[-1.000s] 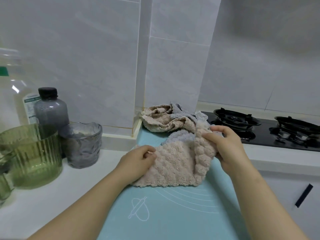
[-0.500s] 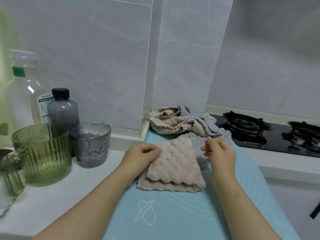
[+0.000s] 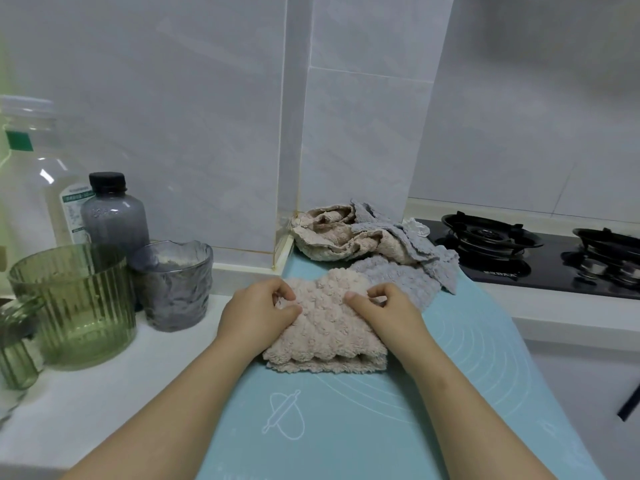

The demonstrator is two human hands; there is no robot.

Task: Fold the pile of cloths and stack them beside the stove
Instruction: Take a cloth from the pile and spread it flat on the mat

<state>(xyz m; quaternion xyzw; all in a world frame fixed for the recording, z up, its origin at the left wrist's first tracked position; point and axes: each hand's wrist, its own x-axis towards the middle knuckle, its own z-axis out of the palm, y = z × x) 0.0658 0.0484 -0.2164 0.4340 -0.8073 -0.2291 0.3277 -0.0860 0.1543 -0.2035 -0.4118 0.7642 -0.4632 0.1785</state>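
one beige cloth lying folded on blue mat, left hand and right hand both gripping its far edge with curled fingers, one grey cloth sitting just behind, crumpled pile crowding wall corner beside two-burner stove, two bottles, three glasses standing left

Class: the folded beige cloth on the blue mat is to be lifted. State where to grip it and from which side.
Pinch the beige cloth through all layers at its left and right ends, coming in from the sides, about where the left hand and right hand grip it. Its near edge shows loose stacked hems, likely to splay if lifted there.
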